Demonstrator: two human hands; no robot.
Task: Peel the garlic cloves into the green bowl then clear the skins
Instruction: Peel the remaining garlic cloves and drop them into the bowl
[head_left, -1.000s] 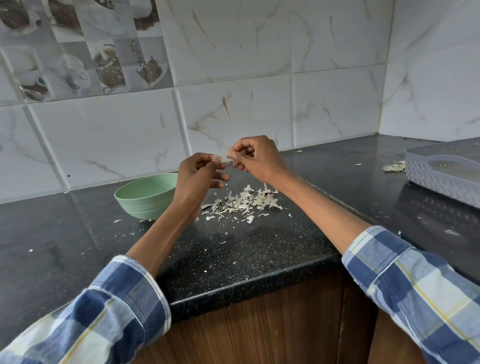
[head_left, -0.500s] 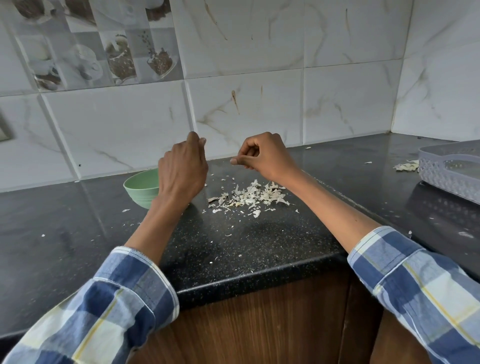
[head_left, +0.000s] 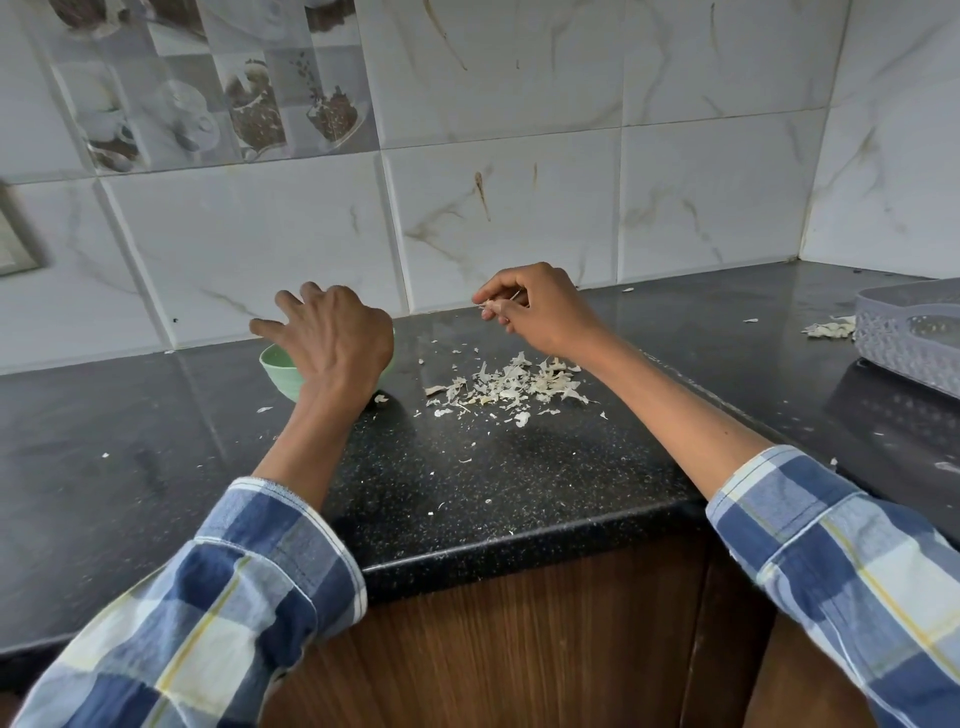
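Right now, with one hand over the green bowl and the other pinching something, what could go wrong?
The left hand, fingers spread, hides most of the small green bowl; a knock might tip it. The scrap of papery garlic skin pinched by the right hand could miss the pale heap of skins on the black speckled counter.

Garlic skins litter a black speckled countertop (head_left: 441, 483) set against a tiled wall.

A green bowl (head_left: 278, 370) stands on it at left; just right of it lies a loose pile of pale skins (head_left: 511, 387), with stray flakes scattered around. At far right sit a grey plastic basket (head_left: 904, 340) and a smaller heap of skins (head_left: 830, 328).
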